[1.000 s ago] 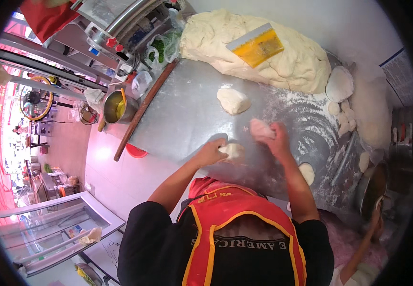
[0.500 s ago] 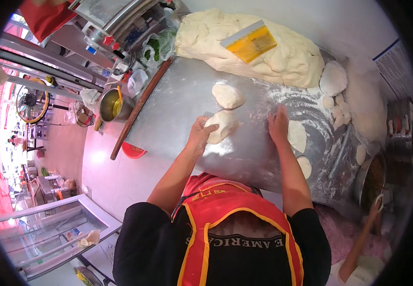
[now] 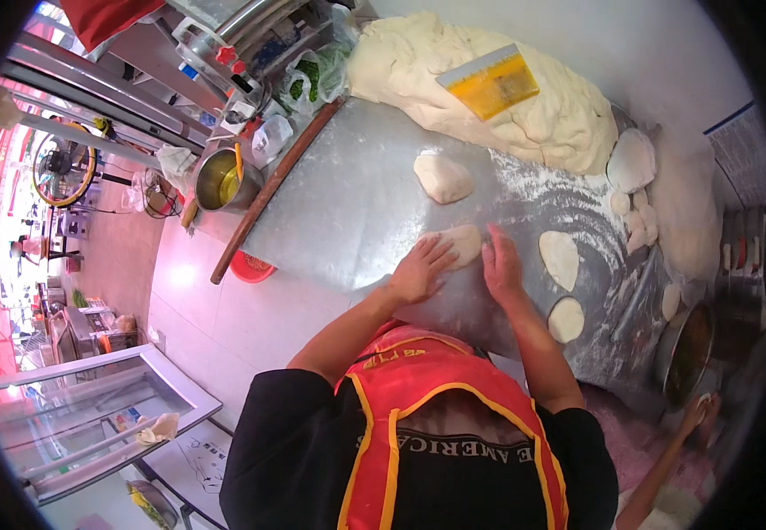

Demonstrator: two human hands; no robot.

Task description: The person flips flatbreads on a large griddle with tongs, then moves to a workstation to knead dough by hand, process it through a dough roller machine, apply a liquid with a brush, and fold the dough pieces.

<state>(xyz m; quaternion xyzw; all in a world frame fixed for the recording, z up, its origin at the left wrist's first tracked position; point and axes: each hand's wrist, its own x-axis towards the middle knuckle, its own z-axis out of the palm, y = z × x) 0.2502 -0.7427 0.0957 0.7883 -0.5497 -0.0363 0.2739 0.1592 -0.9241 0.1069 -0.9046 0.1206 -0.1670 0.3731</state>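
Both hands work on a floured metal table point(image 3: 348, 221). The left hand point(image 3: 420, 269) lies flat, fingers spread, pressing on the near edge of a small flattened dough piece point(image 3: 462, 243); its grip is open, palm down, pinching nothing. The right hand point(image 3: 501, 265) rests palm down just beside that piece on its right side, fingers extended and close together, touching the table at the dough's edge. A rounder dough lump point(image 3: 442, 177) sits farther up the table, apart from the hands. Two flattened discs point(image 3: 560, 258) point(image 3: 566, 319) lie to the right of the right hand. A large dough mass point(image 3: 524, 124) occupies the far end, with a yellow scraper point(image 3: 489, 82) lying on top. A metal pot point(image 3: 221, 181) stands left of the table.
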